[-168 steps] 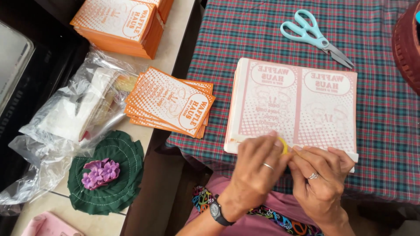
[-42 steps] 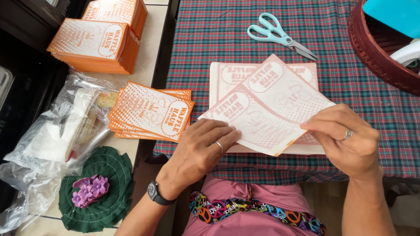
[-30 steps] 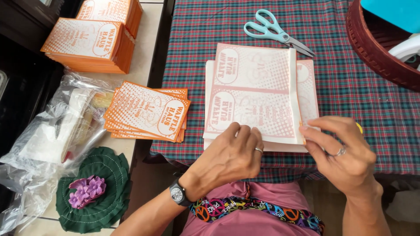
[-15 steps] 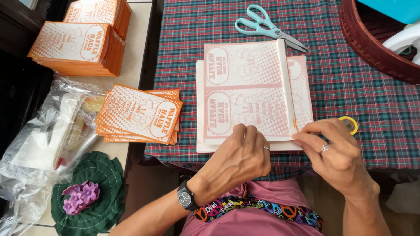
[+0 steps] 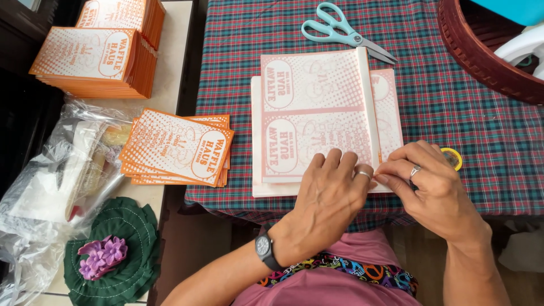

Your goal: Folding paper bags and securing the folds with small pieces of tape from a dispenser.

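A pale pink printed paper sheet [image 5: 317, 113] lies on a stack of similar sheets [image 5: 391, 107] on the plaid tablecloth [image 5: 453, 113], with a narrow flap folded along its right side. My left hand [image 5: 326, 195] rests fingers-down on the sheet's near edge. Touching it from the right, my right hand [image 5: 428, 190] pinches the near right corner of the sheet at the flap. A small yellow tape roll [image 5: 453, 158] lies just beyond my right hand's knuckles.
Light blue scissors [image 5: 343, 33] lie behind the sheets. A dark woven basket [image 5: 476, 54] stands at the back right. On the left side table are a pile of orange printed bags [image 5: 178, 148], taller orange stacks [image 5: 93, 59], plastic bags [image 5: 54, 175] and a green cloth with a purple flower [image 5: 110, 258].
The top sheet was lifted, turned and laid flat on the stack. Both hands then came together at its near right corner, and the yellow tape roll came into sight beside my right hand.
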